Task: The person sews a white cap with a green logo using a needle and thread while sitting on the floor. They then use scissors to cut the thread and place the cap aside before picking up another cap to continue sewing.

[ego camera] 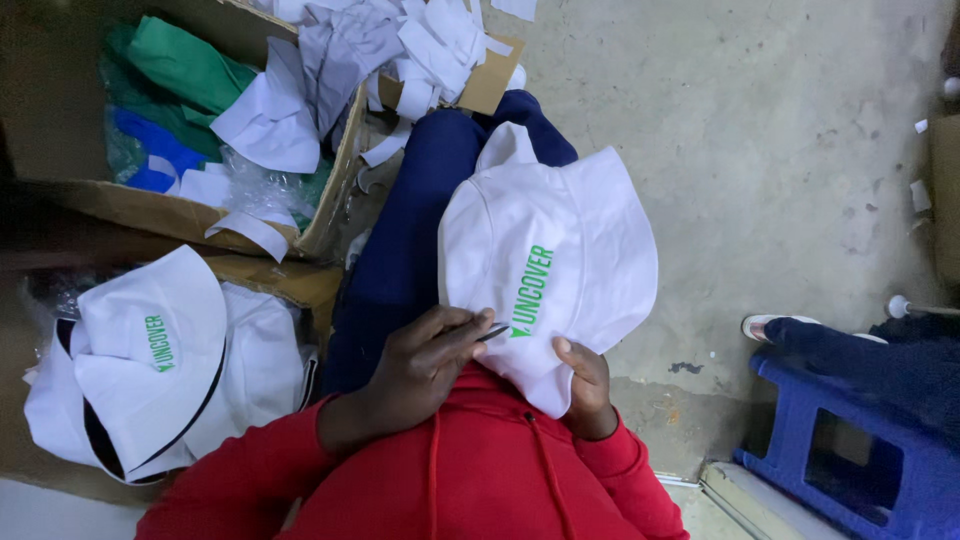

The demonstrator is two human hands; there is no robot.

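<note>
- Fingers of left hand [425, 365]: pinched on a thin dark tool [490, 332], tip against white bucket hat [550, 260].
- Right hand [585, 380]: grips hat edge at 5 o'clock.
- Stacked hats [150, 360]: 9 o'clock.

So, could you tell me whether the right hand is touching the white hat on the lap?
Touching. The head view shows the right hand gripping the lower edge of the white hat, its thumb lying on the cloth.

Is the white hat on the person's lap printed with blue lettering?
No, the white bucket hat on the lap bears green lettering, beside the slim tool that the left hand holds against it.
</note>
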